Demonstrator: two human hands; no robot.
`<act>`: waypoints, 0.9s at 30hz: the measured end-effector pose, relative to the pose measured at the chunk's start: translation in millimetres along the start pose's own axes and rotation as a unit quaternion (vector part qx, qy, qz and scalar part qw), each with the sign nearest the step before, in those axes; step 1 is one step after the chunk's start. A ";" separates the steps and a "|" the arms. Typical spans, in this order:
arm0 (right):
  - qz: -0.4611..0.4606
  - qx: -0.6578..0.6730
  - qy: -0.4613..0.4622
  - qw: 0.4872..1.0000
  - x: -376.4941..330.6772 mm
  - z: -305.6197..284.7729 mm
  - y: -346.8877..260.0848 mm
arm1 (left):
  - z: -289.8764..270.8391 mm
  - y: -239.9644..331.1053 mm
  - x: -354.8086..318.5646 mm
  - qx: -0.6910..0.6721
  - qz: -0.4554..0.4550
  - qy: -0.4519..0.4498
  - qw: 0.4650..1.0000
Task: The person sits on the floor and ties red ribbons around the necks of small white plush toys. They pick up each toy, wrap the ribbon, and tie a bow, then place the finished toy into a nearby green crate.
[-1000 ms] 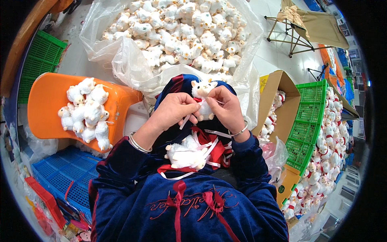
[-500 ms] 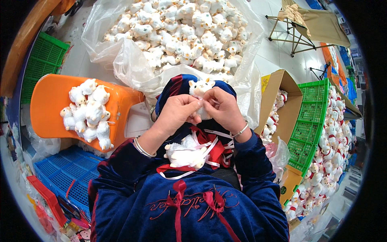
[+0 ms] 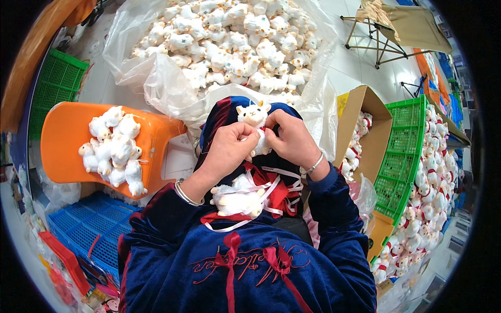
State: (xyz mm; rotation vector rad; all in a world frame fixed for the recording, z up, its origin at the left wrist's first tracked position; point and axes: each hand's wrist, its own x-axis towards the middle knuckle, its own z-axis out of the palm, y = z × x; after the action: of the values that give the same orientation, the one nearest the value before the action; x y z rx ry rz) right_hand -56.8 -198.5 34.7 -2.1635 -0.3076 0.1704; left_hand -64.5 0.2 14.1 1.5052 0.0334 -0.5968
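Note:
A small white plush animal (image 3: 253,114) with orange-tinted ears faces up between my hands, above my lap. My left hand (image 3: 230,147) is closed at one side of its neck, thumb and forefinger pinched together. Opposite it, my right hand (image 3: 293,136) is closed with its fingertips at the toy's neck. A bit of red fabric shows between the fingertips; how it is fastened is hidden. Across my lap lie more white plush toys (image 3: 237,201), together with red cloth pieces (image 3: 282,197) that have white ribbon ties.
Ahead lies a clear plastic bag (image 3: 169,83) heaped with white plush toys. An orange stool (image 3: 62,151) on the left carries several more. On the right stand a cardboard box (image 3: 377,133) and a green crate (image 3: 399,156), with red-scarfed toys beyond. A blue crate (image 3: 91,221) sits lower left.
The toy's head has tipped up and turned more toward me, and red at its neck now shows. My hands have stayed at its neck, shifting slightly.

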 end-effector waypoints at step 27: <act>0.037 -0.071 0.084 0.993 7.2 15.0 0.9 | -6.0 11.1 8.2 0.256 0.297 0.080 0.916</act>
State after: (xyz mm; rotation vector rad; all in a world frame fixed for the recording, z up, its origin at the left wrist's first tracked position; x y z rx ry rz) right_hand -53.3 -185.2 25.3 -2.3151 -0.1458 0.0075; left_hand -51.1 2.5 20.6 1.9490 -0.4743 0.0244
